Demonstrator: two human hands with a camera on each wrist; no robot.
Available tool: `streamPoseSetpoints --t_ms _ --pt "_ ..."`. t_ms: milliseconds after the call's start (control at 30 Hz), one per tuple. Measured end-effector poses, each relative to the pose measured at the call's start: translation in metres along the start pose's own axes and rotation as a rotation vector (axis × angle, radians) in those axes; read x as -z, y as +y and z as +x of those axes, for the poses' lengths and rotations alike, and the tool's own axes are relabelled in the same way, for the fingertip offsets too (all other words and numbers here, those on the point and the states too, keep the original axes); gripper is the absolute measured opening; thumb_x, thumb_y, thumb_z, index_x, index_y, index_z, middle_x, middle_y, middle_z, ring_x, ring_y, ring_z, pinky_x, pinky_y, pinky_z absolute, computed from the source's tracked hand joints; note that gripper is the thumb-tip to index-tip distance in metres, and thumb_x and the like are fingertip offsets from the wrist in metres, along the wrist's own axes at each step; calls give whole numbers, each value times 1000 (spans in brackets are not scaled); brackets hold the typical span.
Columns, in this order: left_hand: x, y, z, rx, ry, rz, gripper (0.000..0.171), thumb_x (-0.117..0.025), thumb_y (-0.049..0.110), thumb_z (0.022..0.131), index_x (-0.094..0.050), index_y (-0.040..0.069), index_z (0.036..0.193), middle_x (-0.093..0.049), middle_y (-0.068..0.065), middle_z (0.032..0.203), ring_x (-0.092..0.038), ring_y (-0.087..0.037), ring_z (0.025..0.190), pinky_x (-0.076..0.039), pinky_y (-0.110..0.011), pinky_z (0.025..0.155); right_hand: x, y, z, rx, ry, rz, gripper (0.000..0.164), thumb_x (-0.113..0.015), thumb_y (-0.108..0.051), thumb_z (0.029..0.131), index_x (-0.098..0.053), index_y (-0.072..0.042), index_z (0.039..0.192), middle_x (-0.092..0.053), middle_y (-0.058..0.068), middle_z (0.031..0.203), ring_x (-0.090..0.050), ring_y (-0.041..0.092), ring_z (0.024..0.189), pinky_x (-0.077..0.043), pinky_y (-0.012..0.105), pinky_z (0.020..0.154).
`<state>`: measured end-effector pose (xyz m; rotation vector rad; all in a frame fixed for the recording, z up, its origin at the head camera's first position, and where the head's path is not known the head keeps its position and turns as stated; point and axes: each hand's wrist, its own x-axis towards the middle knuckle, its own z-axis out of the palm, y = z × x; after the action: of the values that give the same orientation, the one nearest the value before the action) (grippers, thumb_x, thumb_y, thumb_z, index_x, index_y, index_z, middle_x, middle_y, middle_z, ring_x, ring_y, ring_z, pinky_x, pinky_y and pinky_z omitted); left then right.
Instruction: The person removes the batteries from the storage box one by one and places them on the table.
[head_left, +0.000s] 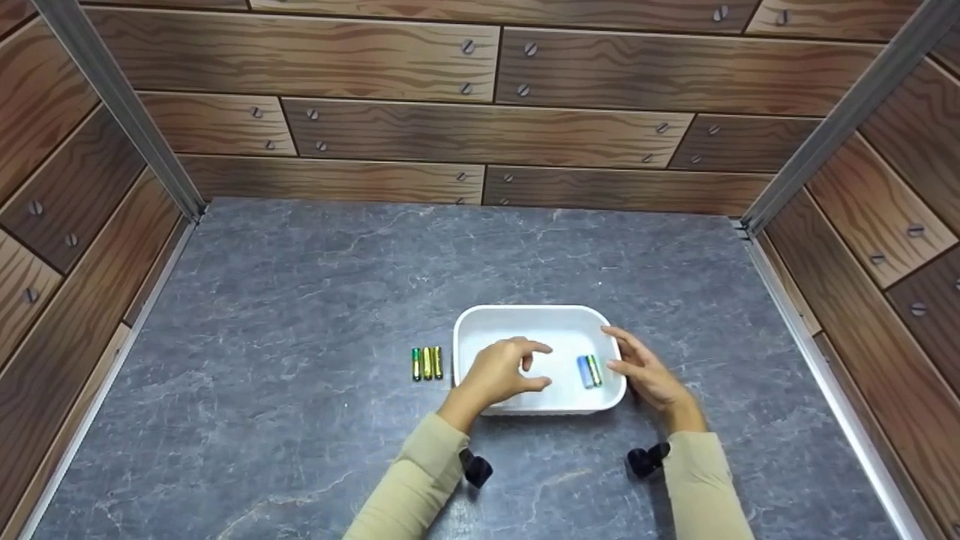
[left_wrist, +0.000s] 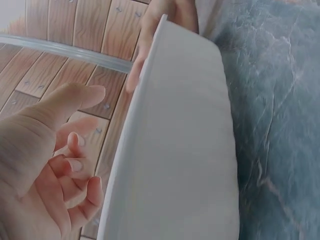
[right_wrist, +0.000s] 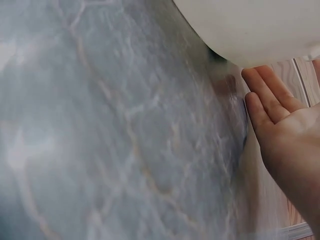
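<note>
A white plastic tub (head_left: 540, 401) stands on the table under both hands. My left hand (head_left: 495, 371) is over its left side, thumb and forefinger spread apart with nothing between them; the left wrist view also shows this empty hand (left_wrist: 55, 165) beside the tub's wall. Toward the tub's right end lie a blue battery (head_left: 584, 372) and a green-and-white battery (head_left: 594, 370), side by side. My right hand (head_left: 656, 379) rests at the right rim, thumb and forefinger tips over the edge. In the right wrist view its straight fingers (right_wrist: 270, 95) reach to the tub's outer wall.
Left of the tub, three batteries (head_left: 427, 363) in green and gold stand in a row on the grey marbled table (head_left: 300, 300). Wood-patterned panels (head_left: 390, 64) enclose the back and sides, with metal posts (head_left: 127, 112) at the corners.
</note>
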<state>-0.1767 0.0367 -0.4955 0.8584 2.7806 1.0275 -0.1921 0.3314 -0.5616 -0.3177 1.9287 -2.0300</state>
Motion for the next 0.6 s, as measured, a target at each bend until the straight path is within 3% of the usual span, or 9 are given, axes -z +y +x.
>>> streamPoseSetpoints --t_ms 267,467,600 --pt "-14 7 12 90 -40 29 46 -80 32 76 -68 20 119 -60 0 76 -35 -3 59 -29 -16 56 -8 0 7 -2 -32 -6 55 -54 0 93 -39 -14 144 -53 -10 132 -54 4 119 -46 21 96" --pt "-23 7 20 116 -58 42 47 -81 32 74 -68 21 118 -51 7 71 -37 -3 60 -29 -17 55 -10 0 7 -28 -18 -20 52 -55 -2 93 -44 -22 139 -53 -11 130 -54 4 117 -47 23 94" --pt "-28 7 27 139 -69 42 48 -82 32 74 -68 20 119 -51 7 71 -39 -3 61 -30 -17 55 -9 -2 6 -41 -10 -39 51 -55 -2 93 -42 -19 139 -50 -9 131 -54 5 117 -47 23 94"
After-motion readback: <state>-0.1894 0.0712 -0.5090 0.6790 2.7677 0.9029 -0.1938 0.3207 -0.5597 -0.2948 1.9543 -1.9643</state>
